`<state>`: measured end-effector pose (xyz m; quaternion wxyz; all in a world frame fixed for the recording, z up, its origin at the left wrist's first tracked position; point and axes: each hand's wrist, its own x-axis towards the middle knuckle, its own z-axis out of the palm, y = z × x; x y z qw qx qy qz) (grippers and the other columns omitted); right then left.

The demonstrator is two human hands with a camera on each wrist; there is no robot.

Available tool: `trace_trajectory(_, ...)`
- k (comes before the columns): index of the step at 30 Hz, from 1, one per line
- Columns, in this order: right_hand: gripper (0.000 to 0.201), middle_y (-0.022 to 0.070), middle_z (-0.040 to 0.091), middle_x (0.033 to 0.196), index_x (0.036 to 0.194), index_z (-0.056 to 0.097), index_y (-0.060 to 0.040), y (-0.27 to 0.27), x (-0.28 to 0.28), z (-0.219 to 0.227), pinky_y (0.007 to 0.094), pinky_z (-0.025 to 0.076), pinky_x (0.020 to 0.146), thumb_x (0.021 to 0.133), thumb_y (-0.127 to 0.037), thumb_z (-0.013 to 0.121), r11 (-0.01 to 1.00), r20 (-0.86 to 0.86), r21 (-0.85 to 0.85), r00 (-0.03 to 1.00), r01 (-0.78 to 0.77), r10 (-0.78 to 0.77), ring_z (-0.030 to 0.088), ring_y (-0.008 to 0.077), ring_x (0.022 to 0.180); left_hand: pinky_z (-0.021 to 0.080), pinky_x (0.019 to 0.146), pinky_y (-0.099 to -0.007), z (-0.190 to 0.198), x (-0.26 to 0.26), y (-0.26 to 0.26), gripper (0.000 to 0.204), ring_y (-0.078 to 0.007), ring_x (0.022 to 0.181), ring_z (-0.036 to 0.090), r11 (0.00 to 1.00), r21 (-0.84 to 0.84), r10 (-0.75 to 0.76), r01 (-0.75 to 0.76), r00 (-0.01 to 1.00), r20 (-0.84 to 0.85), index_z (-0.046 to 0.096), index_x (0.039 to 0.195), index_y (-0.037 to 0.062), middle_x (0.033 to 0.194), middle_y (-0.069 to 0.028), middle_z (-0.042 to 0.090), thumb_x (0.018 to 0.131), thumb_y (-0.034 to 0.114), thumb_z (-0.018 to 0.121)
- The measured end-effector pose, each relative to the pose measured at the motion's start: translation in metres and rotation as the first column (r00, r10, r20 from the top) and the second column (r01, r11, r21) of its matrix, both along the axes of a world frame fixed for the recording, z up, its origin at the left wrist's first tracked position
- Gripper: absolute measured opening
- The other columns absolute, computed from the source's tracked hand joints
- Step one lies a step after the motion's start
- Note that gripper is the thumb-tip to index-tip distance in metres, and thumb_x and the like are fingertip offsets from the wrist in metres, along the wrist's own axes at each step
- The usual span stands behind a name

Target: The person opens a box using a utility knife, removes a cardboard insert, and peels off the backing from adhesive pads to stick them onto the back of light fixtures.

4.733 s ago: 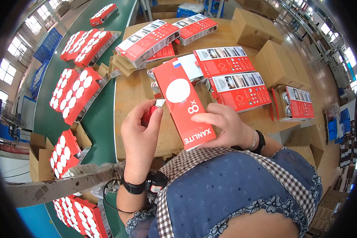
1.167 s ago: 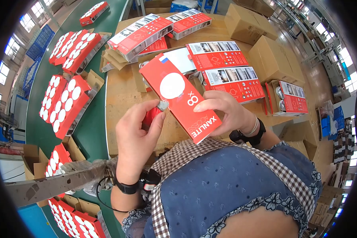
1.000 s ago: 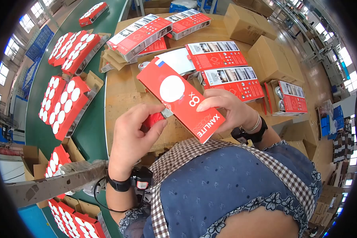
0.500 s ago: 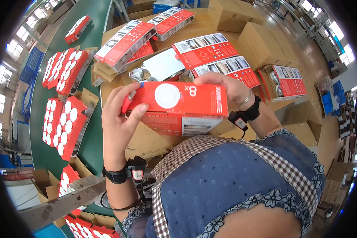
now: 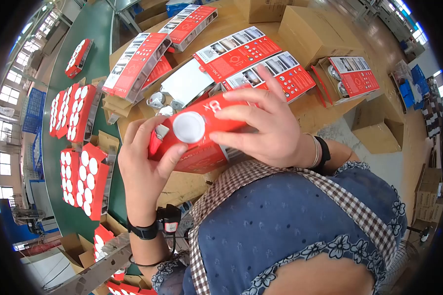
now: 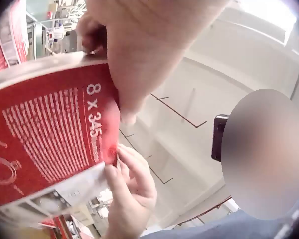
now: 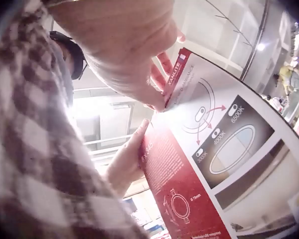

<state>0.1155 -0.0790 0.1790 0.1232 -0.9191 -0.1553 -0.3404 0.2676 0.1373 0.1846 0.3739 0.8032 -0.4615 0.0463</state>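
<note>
In front of the torso is a red XANLITE carton (image 5: 202, 120), tilted, its narrow face with a white disc upward and its printed broad face toward the body. My left hand (image 5: 145, 162) is at its left end, pinching a small red thing (image 5: 155, 142) with a silvery, translucent tip. My right hand (image 5: 266, 123) lies across the narrow face with fingers spread and fairly straight, fingertips beside the white disc. In the left wrist view the carton's "8 x 345" text (image 6: 93, 117) shows. The right wrist view has my right fingertips along the carton's edge.
On the wooden table, an open carton with silvery lamps (image 5: 165, 103) and a white sheet (image 5: 187, 81) lies behind my hands. Printed red cartons (image 5: 238, 51) and brown boxes (image 5: 325, 32) surround it. At left, a green conveyor (image 5: 101, 29) carries red cartons (image 5: 91, 182).
The carton has rolled so its broad face shows toward the body. My right hand has left its right end and spread over the narrow face. My left hand has come against the carton.
</note>
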Motion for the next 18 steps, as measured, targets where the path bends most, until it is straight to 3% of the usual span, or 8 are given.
trace_trajectory(1, 0.022, 0.0020, 0.067, 0.113, 0.099, 0.079, -0.0236, -0.003, 0.009, 0.002, 0.0640, 0.034, 0.110, 0.077, -0.020, 0.076, 0.991, 0.003, -0.040, 0.992, 0.126, -0.126, 0.060, 0.0244, 0.114, 0.053, 0.075, -0.0379, -0.002, 0.009, -0.010, 0.058, -0.0312, 0.086, 0.065, 0.998, -0.001, 0.069, -0.069, 0.998, 0.004, 0.066, 0.112, 0.0011, 0.099, -0.0142, 0.064, 0.074, 0.042, 0.085)
trace_trajectory(3, 0.025, 0.0022, 0.067, 0.111, 0.101, 0.078, -0.0222, -0.005, 0.018, -0.002, 0.0608, 0.037, 0.110, 0.076, -0.018, 0.075, 0.988, 0.058, -0.008, 0.987, 0.154, -0.153, 0.061, 0.0240, 0.110, 0.052, 0.074, -0.0378, -0.004, 0.005, -0.018, 0.054, -0.0308, 0.085, 0.065, 0.993, 0.003, 0.114, -0.114, 0.993, 0.036, 0.066, 0.112, 0.0008, 0.097, -0.0139, 0.063, 0.078, 0.040, 0.084)
trace_trajectory(5, 0.025, 0.0017, 0.066, 0.107, 0.099, 0.077, -0.0201, -0.010, 0.024, -0.013, 0.0567, 0.041, 0.108, 0.075, -0.016, 0.074, 0.990, 0.012, 0.142, 1.000, -0.002, 0.000, 0.062, 0.0231, 0.107, 0.053, 0.075, -0.0385, -0.008, 0.003, -0.022, 0.050, -0.0309, 0.086, 0.065, 0.982, -0.017, 0.187, -0.187, 0.982, 0.019, 0.066, 0.110, 0.0013, 0.098, -0.0138, 0.063, 0.080, 0.038, 0.082)
trace_trajectory(9, 0.024, 0.0011, 0.065, 0.103, 0.098, 0.076, -0.0179, -0.009, 0.026, -0.016, 0.0539, 0.044, 0.105, 0.074, -0.014, 0.073, 0.993, 0.061, 0.119, 0.998, -0.005, -0.002, 0.062, 0.0220, 0.105, 0.053, 0.075, -0.0387, 0.006, 0.007, -0.021, 0.055, -0.0314, 0.086, 0.066, 0.985, 0.062, 0.161, -0.160, 0.987, -0.018, 0.067, 0.113, 0.0023, 0.100, -0.0145, 0.064, 0.077, 0.040, 0.084)
trace_trajectory(12, 0.023, 0.0000, 0.064, 0.101, 0.096, 0.076, -0.0173, -0.005, 0.028, -0.010, 0.0536, 0.044, 0.104, 0.073, -0.014, 0.074, 0.994, 0.093, 0.107, 0.995, 0.020, -0.030, 0.062, 0.0208, 0.101, 0.054, 0.073, -0.0379, 0.019, 0.016, -0.025, 0.066, -0.0304, 0.085, 0.068, 0.989, 0.143, 0.029, -0.026, 0.999, -0.018, 0.068, 0.119, 0.0039, 0.097, -0.0136, 0.066, 0.070, 0.045, 0.086)
trace_trajectory(15, 0.023, -0.0005, 0.063, 0.099, 0.096, 0.076, -0.0166, -0.008, 0.030, -0.008, 0.0529, 0.043, 0.106, 0.073, -0.013, 0.074, 0.994, 0.092, 0.108, 0.995, 0.014, -0.024, 0.062, 0.0201, 0.099, 0.054, 0.072, -0.0381, 0.026, 0.019, -0.028, 0.065, -0.0298, 0.083, 0.068, 0.977, 0.214, -0.001, -0.002, 1.000, 0.015, 0.069, 0.118, 0.0043, 0.094, -0.0126, 0.067, 0.071, 0.046, 0.086)
trace_trajectory(18, 0.026, -0.0011, 0.061, 0.096, 0.096, 0.076, -0.0157, -0.007, 0.027, -0.013, 0.0493, 0.046, 0.099, 0.071, -0.012, 0.077, 0.996, 0.113, 0.088, 0.994, 0.006, -0.016, 0.061, 0.0199, 0.098, 0.055, 0.071, -0.0383, 0.030, 0.022, -0.031, 0.064, -0.0300, 0.083, 0.069, 0.969, 0.248, -0.002, 0.002, 1.000, -0.001, 0.070, 0.116, 0.0039, 0.093, -0.0126, 0.068, 0.070, 0.046, 0.086)
